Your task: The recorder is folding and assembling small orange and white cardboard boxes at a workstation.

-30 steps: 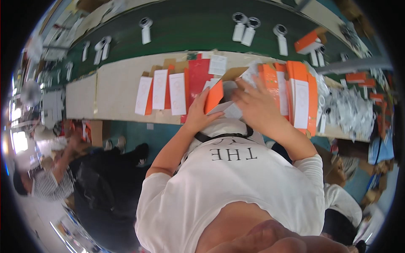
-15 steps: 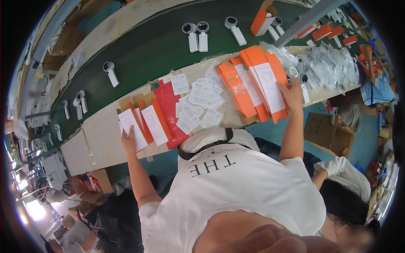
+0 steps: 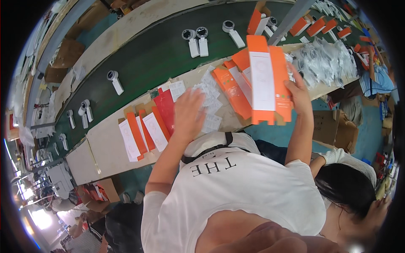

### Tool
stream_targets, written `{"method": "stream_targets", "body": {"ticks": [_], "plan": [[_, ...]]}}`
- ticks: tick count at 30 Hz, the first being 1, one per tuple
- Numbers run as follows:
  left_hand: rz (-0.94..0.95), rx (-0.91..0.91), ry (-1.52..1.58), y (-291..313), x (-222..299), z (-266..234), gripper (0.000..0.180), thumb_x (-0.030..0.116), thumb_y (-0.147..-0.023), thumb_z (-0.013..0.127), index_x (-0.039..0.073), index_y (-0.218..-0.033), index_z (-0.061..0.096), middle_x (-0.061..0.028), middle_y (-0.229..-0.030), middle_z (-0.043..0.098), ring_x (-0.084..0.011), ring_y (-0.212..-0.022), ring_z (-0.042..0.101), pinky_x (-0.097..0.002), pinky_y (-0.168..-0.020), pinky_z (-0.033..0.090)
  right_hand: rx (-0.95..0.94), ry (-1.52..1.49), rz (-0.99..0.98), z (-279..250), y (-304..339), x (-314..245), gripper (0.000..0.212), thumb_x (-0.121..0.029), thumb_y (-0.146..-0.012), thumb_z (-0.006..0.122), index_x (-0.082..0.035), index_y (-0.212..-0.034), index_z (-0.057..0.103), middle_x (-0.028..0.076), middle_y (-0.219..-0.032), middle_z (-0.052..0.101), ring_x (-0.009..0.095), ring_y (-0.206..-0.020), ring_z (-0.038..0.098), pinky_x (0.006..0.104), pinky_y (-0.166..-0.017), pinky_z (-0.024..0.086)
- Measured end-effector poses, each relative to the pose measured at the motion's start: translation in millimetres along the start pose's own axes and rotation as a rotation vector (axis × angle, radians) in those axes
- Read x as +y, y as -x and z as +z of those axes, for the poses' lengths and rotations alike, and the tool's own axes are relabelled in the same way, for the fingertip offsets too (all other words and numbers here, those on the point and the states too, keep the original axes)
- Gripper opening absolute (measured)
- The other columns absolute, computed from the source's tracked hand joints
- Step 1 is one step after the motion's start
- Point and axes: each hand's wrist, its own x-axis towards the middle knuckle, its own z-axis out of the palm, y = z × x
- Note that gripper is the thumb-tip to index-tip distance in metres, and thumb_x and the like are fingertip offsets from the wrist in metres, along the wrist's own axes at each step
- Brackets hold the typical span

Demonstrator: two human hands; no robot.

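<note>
A flat, unfolded orange-and-white box [image 3: 262,80] is lifted up in my right hand [image 3: 300,89], gripped at its right edge. Behind it, more flattened orange boxes [image 3: 231,86] lie in a pile on the bench. My left hand [image 3: 188,113], smeared by motion, is over the middle of the bench, between a red sheet [image 3: 163,101] and a loose heap of printed leaflets [image 3: 212,99]. Whether its fingers hold anything I cannot make out. Left of the red sheet, several orange-and-white boxes [image 3: 155,131] lie leaning in a row.
A green conveyor belt [image 3: 147,55] runs beyond the bench, carrying white handheld devices with round heads [image 3: 202,41]. Clear plastic bags [image 3: 322,63] with devices are heaped at the right, past a metal post [image 3: 291,21]. Another person [image 3: 346,185] is close on my right.
My left hand has left the row of boxes and swung right toward the leaflets. My right hand has raised a flat box off the pile.
</note>
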Motion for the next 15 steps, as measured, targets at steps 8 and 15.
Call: {"method": "stream_targets", "body": {"ticks": [8,15], "plan": [[-0.306,-0.333,0.643,-23.2,16.8,-6.8,0.03,0.017,-0.076,0.066,0.009,-0.104,0.059,-0.0054,-0.097,0.062,-0.0173,-0.09,0.06,-0.0328,-0.083,0.044,-0.259,0.442,0.005,92.9,11.8,17.8,0.034,-0.014,-0.084,0.047,-0.001,-0.114,0.055,0.008,-0.11,0.057,0.012,-0.095,0.052,0.0252,-0.086,0.039],[-0.663,0.016,0.758,-9.7,4.7,-10.0,0.05,0.022,-0.075,0.07,-0.001,-0.112,0.045,-0.0114,-0.101,0.058,-0.0161,-0.093,0.056,-0.0287,-0.081,0.045,-0.44,-0.173,0.064,153.7,24.5,42.6,0.049,-0.014,-0.079,0.063,-0.005,-0.124,0.046,0.005,-0.111,0.054,0.011,-0.101,0.05,0.0279,-0.089,0.038]]}}
